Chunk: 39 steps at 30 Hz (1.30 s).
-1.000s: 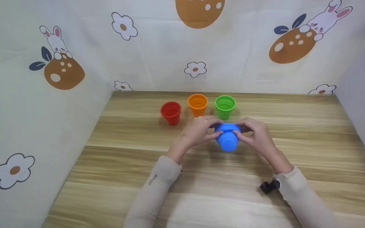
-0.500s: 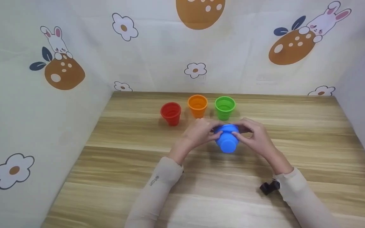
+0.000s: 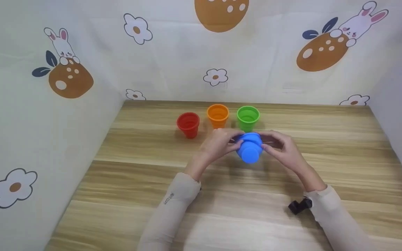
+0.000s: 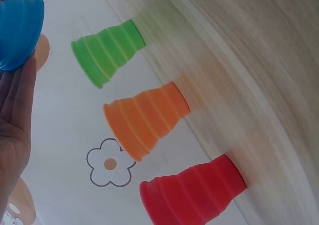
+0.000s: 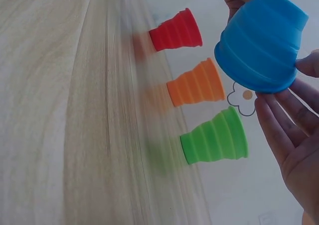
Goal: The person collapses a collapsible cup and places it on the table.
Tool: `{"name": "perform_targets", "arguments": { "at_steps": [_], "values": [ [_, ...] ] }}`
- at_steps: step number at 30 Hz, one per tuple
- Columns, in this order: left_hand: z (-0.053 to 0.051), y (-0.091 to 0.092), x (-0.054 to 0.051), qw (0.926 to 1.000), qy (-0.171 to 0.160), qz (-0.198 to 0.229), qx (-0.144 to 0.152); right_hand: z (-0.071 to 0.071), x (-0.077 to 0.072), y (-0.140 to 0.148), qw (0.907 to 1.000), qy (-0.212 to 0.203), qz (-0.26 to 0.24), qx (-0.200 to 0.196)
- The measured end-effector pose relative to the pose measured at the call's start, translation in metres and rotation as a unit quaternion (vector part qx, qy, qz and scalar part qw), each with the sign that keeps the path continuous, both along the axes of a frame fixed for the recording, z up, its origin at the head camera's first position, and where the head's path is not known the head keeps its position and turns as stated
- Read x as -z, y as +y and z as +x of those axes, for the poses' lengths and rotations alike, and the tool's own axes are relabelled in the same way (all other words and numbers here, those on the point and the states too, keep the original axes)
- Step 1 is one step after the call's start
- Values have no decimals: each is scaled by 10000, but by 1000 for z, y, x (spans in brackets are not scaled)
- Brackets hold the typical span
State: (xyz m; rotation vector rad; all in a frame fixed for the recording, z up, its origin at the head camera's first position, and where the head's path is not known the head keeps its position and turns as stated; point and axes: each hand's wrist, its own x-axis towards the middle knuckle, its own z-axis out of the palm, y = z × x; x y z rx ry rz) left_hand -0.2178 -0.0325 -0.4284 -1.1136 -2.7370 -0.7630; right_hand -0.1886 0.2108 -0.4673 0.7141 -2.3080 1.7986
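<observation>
A blue ribbed cup (image 3: 250,150) is held between both hands, its narrow base tilted toward the head camera. The left hand (image 3: 220,143) grips its left side, thumb on the near side. On the other side the right hand (image 3: 284,148) pinches it with thumb and fingertips. In the right wrist view the blue cup (image 5: 264,41) hangs above the wood, with the right hand's fingers (image 5: 284,120) at its rim. The left wrist view shows part of the blue cup (image 4: 19,31) against the left hand (image 4: 17,120).
Behind the hands, a red cup (image 3: 188,124), an orange cup (image 3: 218,116) and a green cup (image 3: 248,118) stand upright on the wooden table (image 3: 134,139). A patterned cloth (image 3: 173,52) rises behind them. Something black (image 3: 299,205) is at the right wrist.
The blue cup has risen slightly in the head view. The right thumb has shifted to the cup's right edge. The red, orange and green cups have stayed in place.
</observation>
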Motion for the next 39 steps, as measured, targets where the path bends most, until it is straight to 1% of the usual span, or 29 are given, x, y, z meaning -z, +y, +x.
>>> {"name": "perform_targets", "arguments": {
  "at_steps": [3,7,12,16,21,25,28,32,39],
  "values": [
    [0,0,0,10000,-63,33,-60,0,0,-1,9997,-102,-205,-32],
    [0,-1,0,9999,-81,40,-130,0,-1,-2,9993,-117,-361,-15],
    [1,-1,1,9999,-72,59,-141,2,-3,-5,9992,-67,-378,102],
    [1,-2,2,9998,-52,138,-94,2,-3,-6,9991,26,-352,230],
    [1,-2,3,9996,-45,294,23,2,-1,-7,9983,256,-257,459],
    [0,-3,4,9988,-149,442,128,1,1,-7,9973,366,-193,614],
    [0,-3,3,9985,-266,464,136,1,1,-8,9969,435,-156,640],
    [1,-3,2,9984,-370,397,146,2,1,-8,9961,578,11,668],
    [0,-4,2,9972,-595,351,282,2,0,-8,9945,750,264,682]
  ]
}}
